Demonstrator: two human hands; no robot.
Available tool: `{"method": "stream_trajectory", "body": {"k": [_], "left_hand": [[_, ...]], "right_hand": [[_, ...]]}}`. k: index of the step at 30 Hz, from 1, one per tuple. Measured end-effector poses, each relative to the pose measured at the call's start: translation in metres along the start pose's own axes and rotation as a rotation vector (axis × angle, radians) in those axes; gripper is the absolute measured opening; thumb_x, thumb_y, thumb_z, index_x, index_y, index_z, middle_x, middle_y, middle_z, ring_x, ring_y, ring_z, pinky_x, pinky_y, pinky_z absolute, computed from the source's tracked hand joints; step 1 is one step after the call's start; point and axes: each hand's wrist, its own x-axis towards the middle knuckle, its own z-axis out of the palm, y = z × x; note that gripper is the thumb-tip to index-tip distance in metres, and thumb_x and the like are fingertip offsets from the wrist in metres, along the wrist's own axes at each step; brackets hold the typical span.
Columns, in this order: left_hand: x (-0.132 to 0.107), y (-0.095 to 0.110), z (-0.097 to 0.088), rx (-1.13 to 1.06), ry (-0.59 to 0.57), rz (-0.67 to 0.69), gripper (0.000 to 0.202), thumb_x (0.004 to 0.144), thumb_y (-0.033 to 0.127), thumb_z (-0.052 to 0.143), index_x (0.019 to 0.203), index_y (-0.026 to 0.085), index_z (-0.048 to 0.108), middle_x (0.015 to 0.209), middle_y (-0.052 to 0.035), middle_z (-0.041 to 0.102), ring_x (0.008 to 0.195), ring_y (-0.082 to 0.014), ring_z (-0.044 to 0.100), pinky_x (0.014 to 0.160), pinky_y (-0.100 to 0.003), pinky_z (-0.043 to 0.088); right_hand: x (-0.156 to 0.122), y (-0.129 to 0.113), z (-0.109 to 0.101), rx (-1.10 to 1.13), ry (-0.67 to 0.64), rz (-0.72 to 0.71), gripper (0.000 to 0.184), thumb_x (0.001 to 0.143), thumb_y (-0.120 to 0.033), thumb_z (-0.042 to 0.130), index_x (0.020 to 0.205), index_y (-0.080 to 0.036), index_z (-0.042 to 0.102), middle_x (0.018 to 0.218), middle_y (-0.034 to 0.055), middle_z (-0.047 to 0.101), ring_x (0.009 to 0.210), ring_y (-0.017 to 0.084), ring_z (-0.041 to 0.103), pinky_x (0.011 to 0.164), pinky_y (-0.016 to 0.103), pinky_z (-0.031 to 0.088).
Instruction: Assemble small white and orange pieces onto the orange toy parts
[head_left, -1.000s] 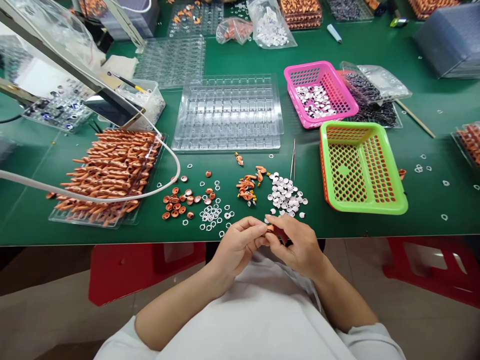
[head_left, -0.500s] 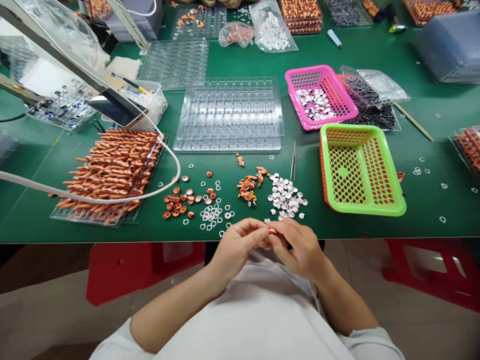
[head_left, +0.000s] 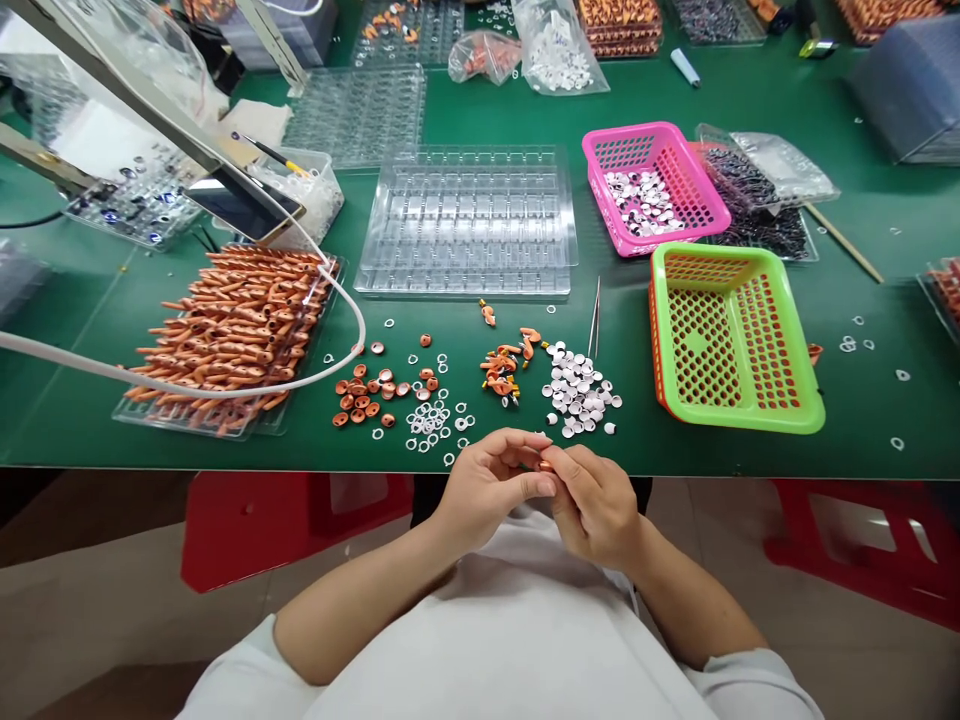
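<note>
Both hands meet at the table edge, fingertips together. Left hand (head_left: 487, 485) and right hand (head_left: 596, 500) pinch one small orange part (head_left: 545, 465) between them, mostly hidden by fingers. White discs (head_left: 581, 390) lie just beyond; rings (head_left: 427, 425) near left.
</note>
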Motion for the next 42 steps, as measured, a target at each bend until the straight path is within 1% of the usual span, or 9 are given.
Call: {"method": "stream_trajectory", "body": {"k": [7,12,15,17,21,26,33,37,42], "left_hand": [[0.001,0.003,0.002,0.060,0.019,0.000,0.035,0.061,0.023,0.088,0.090,0.017,0.070,0.075,-0.0022,0.070,0.071,-0.0147,0.064,0.068,-0.024,0.054],[0.006,0.015,0.002,0.269,-0.019,0.027,0.037,0.067,0.028,0.086,0.098,0.018,0.070,0.066,0.0012,0.064,0.062,-0.0122,0.058,0.062,-0.022,0.049],[0.007,0.018,0.001,0.443,-0.026,0.152,0.037,0.070,0.027,0.084,0.104,0.021,0.070,0.067,0.0011,0.063,0.064,-0.0130,0.058,0.064,-0.023,0.048],[0.006,0.016,0.000,0.546,-0.020,0.268,0.033,0.075,0.028,0.080,0.107,0.023,0.071,0.072,-0.0006,0.065,0.067,-0.0142,0.059,0.066,-0.024,0.049],[0.006,0.008,0.001,0.676,0.051,0.488,0.023,0.078,0.027,0.078,0.101,0.026,0.074,0.079,-0.0031,0.068,0.071,-0.0162,0.060,0.069,-0.026,0.048],[0.006,0.008,0.002,0.623,0.070,0.595,0.008,0.081,0.021,0.074,0.088,0.024,0.076,0.081,-0.0059,0.072,0.075,-0.0193,0.064,0.071,-0.029,0.049],[0.008,0.014,-0.002,0.533,0.118,0.413,0.009,0.084,0.030,0.071,0.082,0.022,0.073,0.081,-0.0048,0.071,0.075,-0.0184,0.064,0.071,-0.026,0.050],[0.009,0.018,-0.003,0.505,0.086,0.320,0.015,0.084,0.036,0.069,0.080,0.022,0.072,0.080,-0.0042,0.071,0.074,-0.0181,0.065,0.069,-0.023,0.050],[0.004,0.019,0.000,0.637,-0.034,0.371,0.024,0.087,0.047,0.063,0.080,0.025,0.071,0.080,-0.0012,0.071,0.074,-0.0192,0.068,0.070,-0.021,0.053]], "right_hand": [[-0.002,-0.001,0.002,0.189,0.033,0.115,0.030,0.092,-0.012,0.049,0.121,-0.016,0.057,0.088,0.0096,0.066,0.071,0.018,0.061,0.058,0.027,0.050],[-0.009,-0.004,0.010,0.640,0.105,0.649,0.019,0.095,-0.029,0.056,0.107,-0.019,0.066,0.080,0.0035,0.064,0.053,0.010,0.052,0.047,0.022,0.043],[-0.005,-0.003,0.012,0.991,0.214,0.965,0.027,0.092,-0.041,0.061,0.100,-0.016,0.068,0.061,-0.0029,0.051,0.041,0.005,0.036,0.038,0.017,0.027],[0.000,-0.002,0.011,1.162,0.259,1.057,0.031,0.088,-0.045,0.066,0.090,-0.014,0.067,0.056,-0.0059,0.042,0.039,0.003,0.030,0.037,0.017,0.022],[0.007,-0.001,0.008,1.326,0.251,1.130,0.037,0.084,-0.046,0.069,0.072,-0.013,0.059,0.056,-0.0065,0.040,0.037,0.002,0.028,0.037,0.018,0.022],[0.009,-0.004,0.010,1.386,0.231,1.189,0.036,0.082,-0.047,0.071,0.086,-0.012,0.064,0.055,-0.0071,0.041,0.038,0.002,0.030,0.037,0.017,0.020],[0.010,-0.002,0.013,1.402,0.222,1.174,0.043,0.085,-0.052,0.067,0.071,-0.012,0.061,0.053,-0.0035,0.048,0.037,0.003,0.034,0.037,0.017,0.022],[0.009,0.001,0.013,1.362,0.266,1.171,0.045,0.082,-0.055,0.071,0.082,-0.010,0.067,0.053,-0.0027,0.051,0.037,0.003,0.036,0.035,0.015,0.023],[-0.001,0.006,0.014,1.232,0.165,1.129,0.048,0.068,-0.054,0.082,0.082,-0.010,0.068,0.051,-0.0018,0.055,0.032,0.004,0.037,0.031,0.015,0.023]]}}
